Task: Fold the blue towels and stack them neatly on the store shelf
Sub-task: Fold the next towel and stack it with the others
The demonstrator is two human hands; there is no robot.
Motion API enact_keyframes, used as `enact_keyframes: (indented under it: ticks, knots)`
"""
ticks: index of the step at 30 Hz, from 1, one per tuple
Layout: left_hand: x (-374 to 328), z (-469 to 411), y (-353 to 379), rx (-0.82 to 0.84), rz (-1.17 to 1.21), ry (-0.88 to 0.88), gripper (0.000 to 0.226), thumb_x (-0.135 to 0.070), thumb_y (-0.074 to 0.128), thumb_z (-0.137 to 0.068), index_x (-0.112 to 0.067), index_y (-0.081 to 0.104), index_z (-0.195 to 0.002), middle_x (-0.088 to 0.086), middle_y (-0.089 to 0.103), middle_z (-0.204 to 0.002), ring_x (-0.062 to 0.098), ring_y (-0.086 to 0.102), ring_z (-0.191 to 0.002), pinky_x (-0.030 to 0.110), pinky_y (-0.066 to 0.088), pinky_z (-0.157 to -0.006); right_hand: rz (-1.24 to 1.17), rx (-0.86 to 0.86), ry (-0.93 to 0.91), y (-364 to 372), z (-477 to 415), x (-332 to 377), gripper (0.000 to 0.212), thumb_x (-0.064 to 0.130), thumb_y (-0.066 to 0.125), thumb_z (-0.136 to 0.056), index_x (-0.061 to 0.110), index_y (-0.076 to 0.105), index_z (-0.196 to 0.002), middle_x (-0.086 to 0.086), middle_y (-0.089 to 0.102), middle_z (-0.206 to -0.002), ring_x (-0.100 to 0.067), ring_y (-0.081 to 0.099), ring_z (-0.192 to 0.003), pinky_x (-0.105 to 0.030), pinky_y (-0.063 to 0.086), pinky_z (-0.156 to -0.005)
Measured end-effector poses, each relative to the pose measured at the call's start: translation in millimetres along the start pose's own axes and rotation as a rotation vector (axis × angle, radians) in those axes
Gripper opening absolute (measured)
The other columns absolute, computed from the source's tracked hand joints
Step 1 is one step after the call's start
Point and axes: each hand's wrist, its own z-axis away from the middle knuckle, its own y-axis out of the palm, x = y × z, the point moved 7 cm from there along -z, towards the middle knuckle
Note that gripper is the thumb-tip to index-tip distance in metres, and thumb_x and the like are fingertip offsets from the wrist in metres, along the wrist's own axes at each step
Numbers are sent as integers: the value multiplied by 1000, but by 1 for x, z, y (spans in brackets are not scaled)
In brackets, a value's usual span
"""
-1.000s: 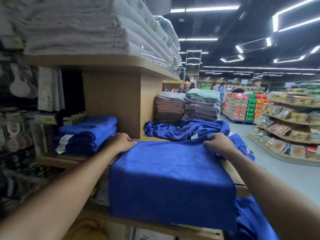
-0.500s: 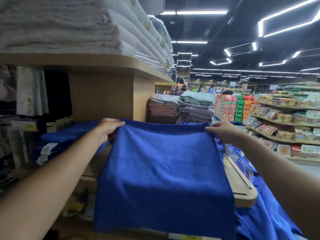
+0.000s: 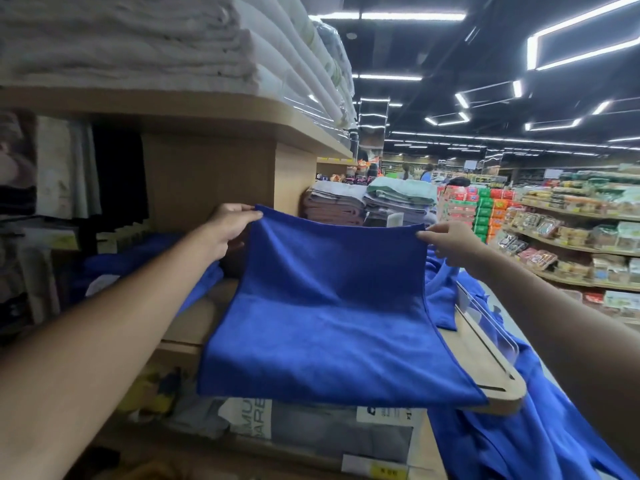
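A blue towel (image 3: 332, 306) hangs in front of me with its far edge lifted off the wooden shelf (image 3: 491, 372). My left hand (image 3: 228, 230) pinches its far left corner. My right hand (image 3: 450, 242) pinches its far right corner. The near part of the towel lies on the shelf and droops over the front edge. More loose blue towels (image 3: 446, 289) lie rumpled behind and to the right, some spilling off the shelf end (image 3: 519, 441). A stack of folded blue towels (image 3: 138, 258) sits at the left, partly hidden by my left arm.
A thick upper shelf (image 3: 207, 116) carries white folded towels (image 3: 138, 46) overhead. Brown and green towel stacks (image 3: 367, 206) stand behind. A clear plastic divider (image 3: 485, 317) runs along the shelf's right edge. Packaged goods (image 3: 311, 434) sit below. An aisle with snack shelves (image 3: 571, 237) lies to the right.
Both hands have raised the towel's far edge from the shelf and drawn it up and toward me. My view has moved closer and lower, hiding the loose towels behind.
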Motion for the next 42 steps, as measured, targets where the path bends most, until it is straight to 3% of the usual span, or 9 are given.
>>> enact_keyframes:
  ticks: [5,9,13,17,22,25,27,36,42]
  knots:
    - [-13,37,-25,98,43,79,9,-21,66,-95,-27,64,-88,-13,71,-72,5,64,-69,30,44,-68,-72,9,-115,-24,49,11,12,22,63,-99,16,73,-96,4,58,-63,-10,47,-54,-26,41,-52]
    - [-24,81,-55,222,-63,222,22,-14,64,-96,-30,74,-86,-8,74,-85,6,68,-79,31,50,-78,-137,82,-223,-48,97,26,8,12,67,-96,16,73,-94,3,62,-66,-3,45,-46,-17,40,-44]
    - [-5,140,-65,549,-381,332,21,-9,67,-94,-28,76,-96,-3,74,-114,11,67,-111,29,50,-98,18,427,-296,-41,155,20,9,32,74,-83,27,78,-88,2,62,-67,-5,45,-50,-18,37,-47]
    - [19,180,-61,693,-608,347,16,-37,72,-88,-37,74,-103,-19,65,-128,0,56,-126,14,38,-105,311,780,-245,-19,199,4,18,44,67,-91,33,78,-98,5,72,-80,-2,51,-58,-19,38,-55]
    - [7,173,-1,311,-684,563,30,-4,59,-95,-27,72,-110,-6,67,-123,11,58,-121,16,40,-102,251,378,-352,37,172,55,16,43,63,-97,32,75,-96,10,72,-86,-11,66,-77,-24,50,-65]
    - [29,164,62,361,-888,461,38,-24,46,-103,-17,56,-139,3,52,-147,18,47,-136,27,34,-113,414,386,-406,121,168,76,40,40,53,-103,20,60,-136,-2,62,-136,-20,58,-122,-24,45,-96]
    - [50,162,83,413,-1050,376,49,-37,37,-106,-16,41,-150,5,40,-158,20,35,-145,37,27,-119,540,456,-365,158,167,71,53,50,43,-104,13,52,-141,-5,48,-152,-23,43,-139,-36,34,-111]
    - [84,154,73,539,-1264,254,69,-60,18,-102,-27,8,-162,-13,0,-169,5,-1,-154,36,0,-124,751,412,-117,104,175,-5,114,95,3,-69,29,21,-160,11,15,-169,-10,11,-155,-41,12,-123]
    - [82,125,95,592,-1285,234,71,-60,17,-102,-24,7,-162,-9,1,-169,10,0,-155,39,2,-125,834,459,-26,100,137,-22,97,88,18,-86,29,14,-163,11,9,-170,-15,10,-156,-43,13,-122]
